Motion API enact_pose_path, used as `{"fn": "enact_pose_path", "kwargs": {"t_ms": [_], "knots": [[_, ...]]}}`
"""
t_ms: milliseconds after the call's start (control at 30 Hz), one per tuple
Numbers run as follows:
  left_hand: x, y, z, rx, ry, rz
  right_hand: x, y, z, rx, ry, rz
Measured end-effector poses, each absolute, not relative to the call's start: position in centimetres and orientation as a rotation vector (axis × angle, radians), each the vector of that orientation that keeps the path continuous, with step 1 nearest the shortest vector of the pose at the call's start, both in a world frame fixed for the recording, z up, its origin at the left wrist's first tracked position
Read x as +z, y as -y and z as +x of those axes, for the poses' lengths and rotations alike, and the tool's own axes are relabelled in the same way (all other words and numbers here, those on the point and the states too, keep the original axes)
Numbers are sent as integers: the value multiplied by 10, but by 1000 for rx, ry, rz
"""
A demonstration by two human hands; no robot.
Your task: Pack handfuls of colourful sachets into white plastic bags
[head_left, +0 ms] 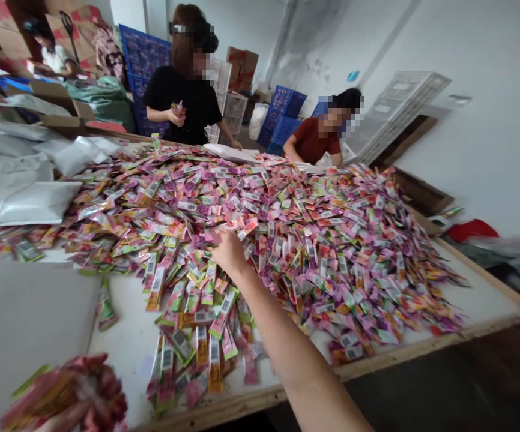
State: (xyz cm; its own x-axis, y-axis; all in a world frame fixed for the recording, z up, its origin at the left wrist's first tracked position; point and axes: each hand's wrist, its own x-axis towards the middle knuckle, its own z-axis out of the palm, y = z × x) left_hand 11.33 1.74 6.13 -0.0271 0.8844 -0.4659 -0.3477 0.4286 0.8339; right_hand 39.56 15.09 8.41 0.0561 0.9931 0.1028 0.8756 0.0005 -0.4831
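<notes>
A wide heap of small printed stick sachets (pixel 287 240), in pink, purple, green and orange, covers much of the table. My right hand (pixel 232 257) reaches over the middle of the heap. Its fingers are closed at a purple sachet (pixel 203 240); the fingertips are partly hidden. Low at the left, my left hand (pixel 64 418) grips a thick bunch of sachets (pixel 84 390), blurred by motion and cut by the frame's lower edge. One green and pink sachet (pixel 105 306) lies apart on the white tabletop (pixel 127 336).
Filled silvery-white bags (pixel 26 192) are piled at the left, above a white sheet or bag (pixel 30 312). Across the table, a person in black (pixel 183 102) holds sachets, and another in dark red (pixel 314 138) leans over. Blue crates (pixel 287 111) stand behind. A wooden edge (pixel 395 357) borders the table.
</notes>
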Motion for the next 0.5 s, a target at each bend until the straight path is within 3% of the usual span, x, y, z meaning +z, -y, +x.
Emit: {"fn": "enact_pose_path", "kwargs": {"t_ms": [167,300,500], "knots": [[66,16,151,1065,-1194,565,73,-52,340,1347,1451,-1370],[59,20,175,1048,-1195,492,51,-3,306,1407,1130,-1228],[56,30,183,1064,-1144,389,42,3,310,1582,1180,-1161]]}}
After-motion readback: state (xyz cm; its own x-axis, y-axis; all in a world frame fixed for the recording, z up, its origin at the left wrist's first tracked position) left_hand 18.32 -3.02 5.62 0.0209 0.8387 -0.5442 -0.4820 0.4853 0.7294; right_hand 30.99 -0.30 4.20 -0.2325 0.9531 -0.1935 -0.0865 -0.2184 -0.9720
